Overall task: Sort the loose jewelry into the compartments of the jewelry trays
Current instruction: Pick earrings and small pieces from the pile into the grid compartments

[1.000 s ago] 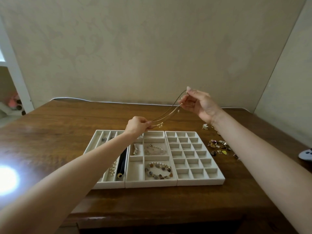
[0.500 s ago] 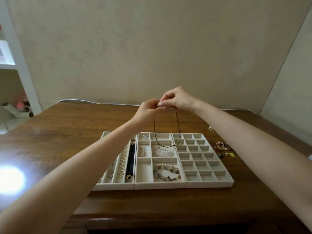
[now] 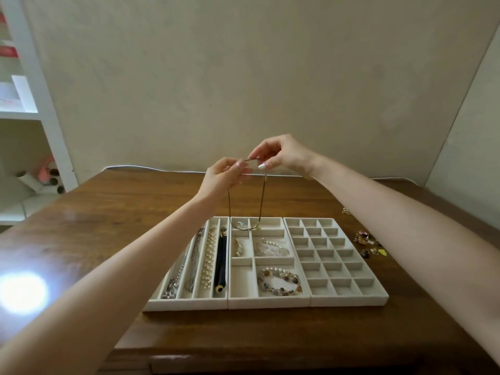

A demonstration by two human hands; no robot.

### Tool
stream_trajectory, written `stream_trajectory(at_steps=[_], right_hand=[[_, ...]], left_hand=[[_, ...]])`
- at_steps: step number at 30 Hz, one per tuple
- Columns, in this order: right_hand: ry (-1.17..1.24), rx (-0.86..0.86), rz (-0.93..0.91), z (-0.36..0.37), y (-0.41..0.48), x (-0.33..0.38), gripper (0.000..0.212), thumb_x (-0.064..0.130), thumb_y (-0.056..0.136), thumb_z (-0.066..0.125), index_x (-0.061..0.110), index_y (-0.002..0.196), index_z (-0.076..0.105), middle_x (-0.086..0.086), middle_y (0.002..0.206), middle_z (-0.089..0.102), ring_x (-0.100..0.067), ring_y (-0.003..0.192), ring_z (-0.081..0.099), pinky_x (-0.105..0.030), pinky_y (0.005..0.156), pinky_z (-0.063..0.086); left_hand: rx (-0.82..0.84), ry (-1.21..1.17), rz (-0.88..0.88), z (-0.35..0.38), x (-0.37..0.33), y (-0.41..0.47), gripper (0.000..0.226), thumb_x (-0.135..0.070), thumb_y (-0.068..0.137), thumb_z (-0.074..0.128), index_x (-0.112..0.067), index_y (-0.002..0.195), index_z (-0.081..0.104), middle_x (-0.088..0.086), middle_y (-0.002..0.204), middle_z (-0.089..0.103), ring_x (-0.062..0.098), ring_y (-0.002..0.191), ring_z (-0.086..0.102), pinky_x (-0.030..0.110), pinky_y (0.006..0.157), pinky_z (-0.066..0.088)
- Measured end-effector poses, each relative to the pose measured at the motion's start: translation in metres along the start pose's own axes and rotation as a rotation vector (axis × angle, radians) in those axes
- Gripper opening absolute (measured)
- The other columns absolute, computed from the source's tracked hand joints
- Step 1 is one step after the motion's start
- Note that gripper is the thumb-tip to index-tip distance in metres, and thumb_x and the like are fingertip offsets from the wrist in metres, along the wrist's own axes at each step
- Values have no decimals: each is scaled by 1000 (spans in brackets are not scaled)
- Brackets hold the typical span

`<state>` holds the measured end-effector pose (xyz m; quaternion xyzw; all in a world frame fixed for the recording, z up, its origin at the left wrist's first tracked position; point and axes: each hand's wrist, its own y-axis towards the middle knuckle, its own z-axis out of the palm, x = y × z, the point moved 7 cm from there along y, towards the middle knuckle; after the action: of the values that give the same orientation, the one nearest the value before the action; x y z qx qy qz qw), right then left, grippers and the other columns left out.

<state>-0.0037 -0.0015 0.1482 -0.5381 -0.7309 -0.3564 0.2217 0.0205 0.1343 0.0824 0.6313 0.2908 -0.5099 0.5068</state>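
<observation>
A: Hands have come together since a second ago; the necklace, then stretched between them, now hangs as a narrow loop.

B: Who holds it?

A: The left hand and the right hand each pinch an end, fingertips nearly meeting.

B: And the loop?

A: It hangs straight below them, long axis upright. Its bottom is at the far compartments of the middle tray; I can't tell if it touches. Lowering looks like the next move, and the left hand sits slightly lower.

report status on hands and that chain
Left hand and right hand both pinching the necklace ends, held up together. Loop hangs down over the back compartments of the middle tray. Nothing seen between loop and tray.
</observation>
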Motion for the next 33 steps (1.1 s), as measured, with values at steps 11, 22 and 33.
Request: stream_trajectory(at_steps=[11,22,33], right_hand=[[68,-404,-165,-7,29,54,23,-11,71,71,5,87,71,-5,74,65,-12,66,62,-20,70,56],[36,-337,-4,31,55,33,11,-2,78,69,5,85,73,0,65,63,-6,52,55,-16,49,50],[343,-39,290,149,66,1,11,-11,82,63,-14,92,64,-17,68,63,-23,60,65,-31,57,59]], left_hand=[[318,325,-93,-4,24,-34,24,-17,98,42,-11,94,65,0,87,70,7,84,66,25,84,48],[-63,126,-230,-95,37,-88,20,-5,91,54,1,110,56,12,82,66,14,69,68,26,64,58],[-174,1078,17,-119,11,-137,8,-9,87,60,-13,80,60,-3,77,58,12,64,55,13,49,39]])
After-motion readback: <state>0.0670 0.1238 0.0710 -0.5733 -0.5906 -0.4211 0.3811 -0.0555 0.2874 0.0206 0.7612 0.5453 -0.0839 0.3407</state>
